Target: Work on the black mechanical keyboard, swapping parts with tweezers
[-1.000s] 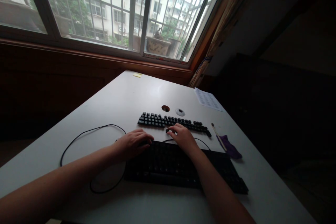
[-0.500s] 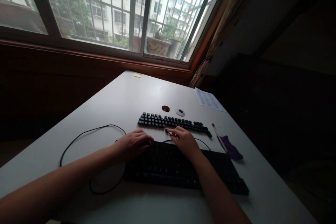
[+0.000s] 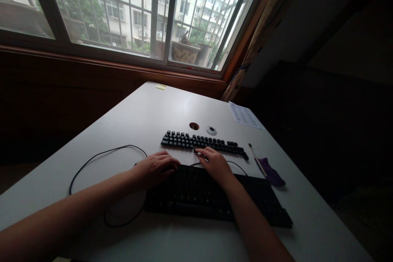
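My left hand (image 3: 159, 164) lies over the upper left corner of a black keyboard (image 3: 196, 200), fingers curved down over its edge. Above the keyboard, my right hand (image 3: 213, 161) has thumb and index finger pinched on a small black keycap (image 3: 195, 150). The pinched keycap is at the near edge of a block of loose black keycaps (image 3: 178, 140) laid out in rows. A thin shiny piece (image 3: 202, 156), perhaps a wire keycap puller, shows under the right fingers. Both forearms cover parts of the keyboard.
A black cable (image 3: 101, 153) loops on the white table (image 3: 129, 114) at left. A brush (image 3: 257, 159) lies against a purple cloth (image 3: 272, 172) at right. Beyond the keycaps are a round hole (image 3: 194, 126), a grey ring cover (image 3: 211, 130), printed paper (image 3: 244, 114) and a yellow note (image 3: 161, 86).
My right hand has shifted the pinched keycap slightly away from me, up to the near edge of the keycap rows. My left hand stays on the keyboard corner.
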`<state>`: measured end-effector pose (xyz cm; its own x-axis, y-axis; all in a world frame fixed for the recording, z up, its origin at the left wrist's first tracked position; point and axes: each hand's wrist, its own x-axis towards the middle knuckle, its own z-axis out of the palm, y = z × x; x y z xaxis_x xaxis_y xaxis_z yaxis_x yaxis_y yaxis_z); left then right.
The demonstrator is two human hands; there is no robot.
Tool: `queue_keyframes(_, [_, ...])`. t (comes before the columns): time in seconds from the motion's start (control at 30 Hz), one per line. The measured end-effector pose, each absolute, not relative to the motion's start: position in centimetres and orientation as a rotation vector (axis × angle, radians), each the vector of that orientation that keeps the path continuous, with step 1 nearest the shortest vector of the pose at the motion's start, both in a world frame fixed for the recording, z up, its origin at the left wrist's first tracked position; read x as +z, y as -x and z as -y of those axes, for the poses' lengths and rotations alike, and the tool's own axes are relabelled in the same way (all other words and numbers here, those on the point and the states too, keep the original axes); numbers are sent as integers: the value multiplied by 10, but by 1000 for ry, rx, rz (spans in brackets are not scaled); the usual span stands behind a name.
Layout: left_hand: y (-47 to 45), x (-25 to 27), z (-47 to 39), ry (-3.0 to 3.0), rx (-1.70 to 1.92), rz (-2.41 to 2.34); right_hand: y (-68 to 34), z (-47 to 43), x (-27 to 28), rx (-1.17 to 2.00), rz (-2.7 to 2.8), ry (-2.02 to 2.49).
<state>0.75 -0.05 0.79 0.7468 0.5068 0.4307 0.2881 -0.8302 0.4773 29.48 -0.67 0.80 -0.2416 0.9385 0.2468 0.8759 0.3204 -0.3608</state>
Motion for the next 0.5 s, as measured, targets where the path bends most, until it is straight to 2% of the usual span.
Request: queue_keyframes(0.5, [-8,12,3,-2568,795,-604,-297,5,8,187,2153,1629])
